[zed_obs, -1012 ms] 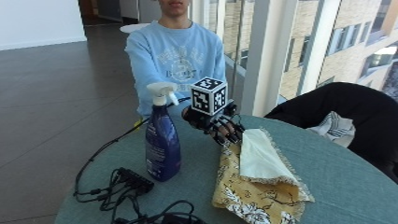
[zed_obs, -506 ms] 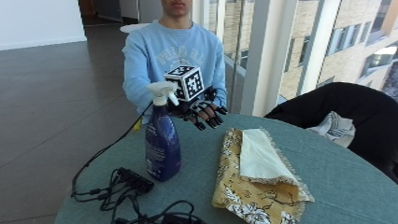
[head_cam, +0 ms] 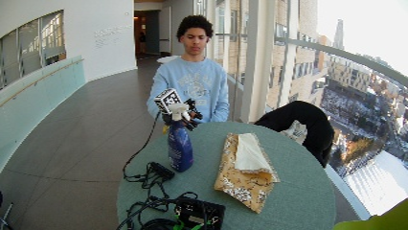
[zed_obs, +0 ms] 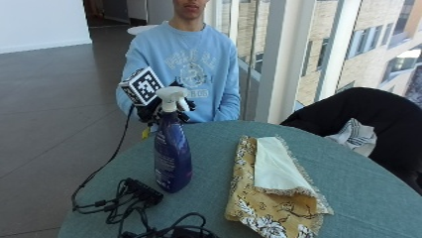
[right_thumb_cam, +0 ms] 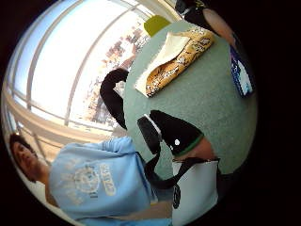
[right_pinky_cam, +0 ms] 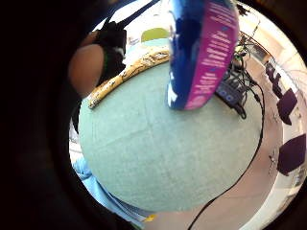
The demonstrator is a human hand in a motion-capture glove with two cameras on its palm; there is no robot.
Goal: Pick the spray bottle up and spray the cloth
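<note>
Blue: one spray bottle (zed_obs: 172, 156) upright; one folded cloth (zed_obs: 272, 188) beside; hands (zed_obs: 158, 106): gloved right's grip unclear.

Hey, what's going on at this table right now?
A person in a blue sweatshirt sits at a round table and has brought the gloved right hand up behind the white trigger head of a blue spray bottle. The bottle stands upright on the table, not lifted. Whether the fingers have closed on it cannot be told. The yellow patterned cloth lies folded beside the bottle, apart from it. Black cables lie near the table's edge.
</note>
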